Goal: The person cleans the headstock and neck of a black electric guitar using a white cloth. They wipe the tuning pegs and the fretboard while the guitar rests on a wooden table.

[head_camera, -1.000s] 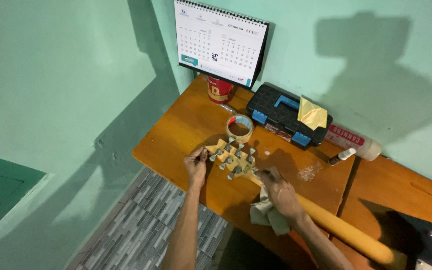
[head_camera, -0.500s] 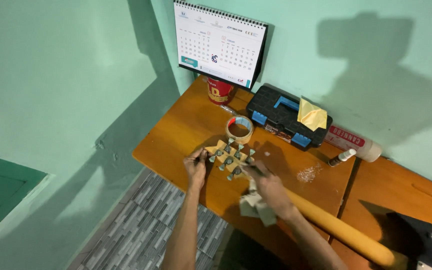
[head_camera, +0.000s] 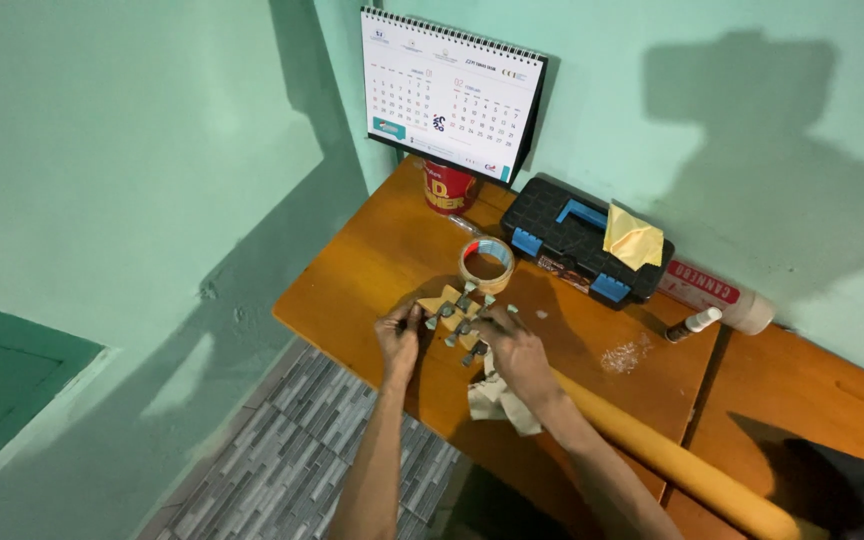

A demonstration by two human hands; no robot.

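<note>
Two hands are seen over the near edge of an orange wooden table (head_camera: 372, 250), both laid on a pale wooden headstock (head_camera: 442, 305) fitted with metal tuning pegs (head_camera: 462, 328). The left hand (head_camera: 398, 335) is closed on the headstock's left end, thumb and fingers pinching it. The right hand (head_camera: 517, 350) is spread over the right side of the piece, fingers curled among the pegs; whether it grips one cannot be told. Half a second ago this hand lay lower, by the crumpled cloth (head_camera: 497, 400); now it has been brought up onto the pegs, and more of the cloth is uncovered. The left hand has stayed where it was. A long yellow wooden neck (head_camera: 672, 465) is partly hidden under the right forearm and cut off at the lower edge. Just beyond the headstock, a roll of tape (head_camera: 485, 265) is set. Farther back lie a black tool case (head_camera: 562, 235) with a yellow rag (head_camera: 632, 240) on it, a white tube (head_camera: 722, 295), a red cup (head_camera: 447, 188) and a desk calendar (head_camera: 447, 95) against the green wall.
</note>
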